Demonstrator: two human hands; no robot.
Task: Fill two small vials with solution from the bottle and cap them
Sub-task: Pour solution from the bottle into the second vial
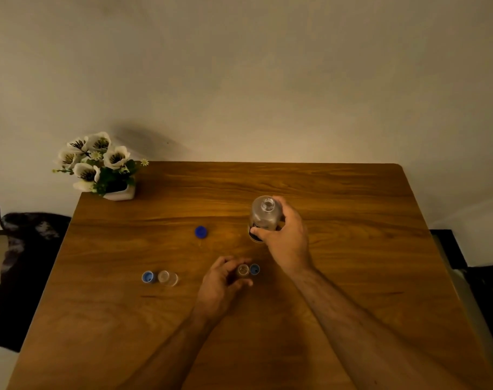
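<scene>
- Vials: one (168,278) left of table (352,192) centre toward the near edge, uncapped, light-blue cap (147,276) touching its left side; contents unreadable.
- Bottle cap (201,231) lies mid-table, apart.
- Left hand (220,282) fingers curled round second vial (243,270), its cap (255,269) just beside (fill level hidden).
- Right hand (287,237) clamped on open bottle (265,218), right of centre.
- Risk: narrow vial mouth; a fast tilt could overshoot and spill. Dim light blurs liquid lines.

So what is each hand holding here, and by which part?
The right hand grips the open bottle around its body, below the neck. The left hand pinches the uncapped vial by its sides.
</scene>
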